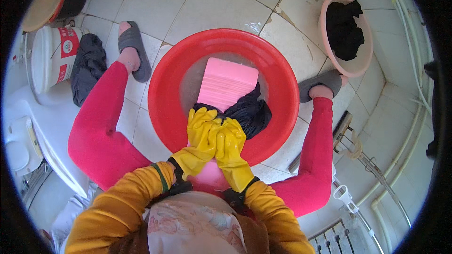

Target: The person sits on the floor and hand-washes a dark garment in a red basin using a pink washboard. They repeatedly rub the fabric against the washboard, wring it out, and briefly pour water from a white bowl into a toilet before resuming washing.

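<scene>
Both my hands wear yellow rubber gloves and are side by side over the near part of a red plastic basin [166, 88]. My left hand [203, 130] and my right hand [230, 135] are closed on a wet black cloth [250, 113], which spreads to the right of my fingers. Beneath the cloth a pink plastic washboard [229, 77] leans in the basin, its ridged face up and its far end in greyish water [190, 81]. The washboard's middle is hidden by the cloth and gloves.
At the upper right a pink basin [367, 49] holds black clothing [344, 30]. To the left are a white bucket [44, 56] and a dark cloth or bag [88, 67]. Poles with a squeegee-like head [342, 127] and wall pipes [406, 148] stand at right. Tiled floor [226, 7] surrounds the red basin.
</scene>
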### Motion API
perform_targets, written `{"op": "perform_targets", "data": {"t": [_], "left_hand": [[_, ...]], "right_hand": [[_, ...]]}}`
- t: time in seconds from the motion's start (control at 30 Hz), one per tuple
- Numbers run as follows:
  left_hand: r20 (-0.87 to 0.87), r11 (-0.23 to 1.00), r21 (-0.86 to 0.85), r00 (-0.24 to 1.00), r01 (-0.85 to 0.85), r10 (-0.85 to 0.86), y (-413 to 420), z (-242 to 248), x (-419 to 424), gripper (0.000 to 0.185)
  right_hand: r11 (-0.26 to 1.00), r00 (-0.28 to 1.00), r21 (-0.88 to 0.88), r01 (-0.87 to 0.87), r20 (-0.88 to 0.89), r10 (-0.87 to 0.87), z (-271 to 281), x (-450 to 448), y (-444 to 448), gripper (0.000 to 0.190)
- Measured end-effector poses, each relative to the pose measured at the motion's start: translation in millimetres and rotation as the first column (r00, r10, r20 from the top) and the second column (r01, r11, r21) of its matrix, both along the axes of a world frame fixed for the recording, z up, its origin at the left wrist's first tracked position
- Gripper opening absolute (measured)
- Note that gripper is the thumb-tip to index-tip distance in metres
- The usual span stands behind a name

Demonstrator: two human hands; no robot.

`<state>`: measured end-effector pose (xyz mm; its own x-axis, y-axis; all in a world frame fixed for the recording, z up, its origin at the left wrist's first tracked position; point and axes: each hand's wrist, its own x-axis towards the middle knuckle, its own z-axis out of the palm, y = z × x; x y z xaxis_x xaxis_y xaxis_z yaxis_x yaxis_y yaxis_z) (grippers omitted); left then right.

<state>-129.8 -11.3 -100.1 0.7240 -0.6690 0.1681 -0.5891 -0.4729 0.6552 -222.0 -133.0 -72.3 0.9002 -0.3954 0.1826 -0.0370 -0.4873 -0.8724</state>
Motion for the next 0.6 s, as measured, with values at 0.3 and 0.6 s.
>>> {"op": "perform_targets", "data": {"t": [0.3, 0.6], "left_hand": [[0.100, 0.989, 0.090, 0.987, 0.119, -0.127, -26.5, -78.2, 71.5, 0.026], [0.033, 0.944, 0.270, 0.979, 0.187, -0.203, -46.6, -50.0, 87.4, 0.015]], "right_hand": [[0.992, 0.950, -0.125, 0.003, -0.310, -0.042, -80.7, 70.3, -37.7, 0.021], [0.854, 0.998, -0.519, -0.033, -0.069, -0.003, -61.8, 89.0, -60.5, 0.016]]}}
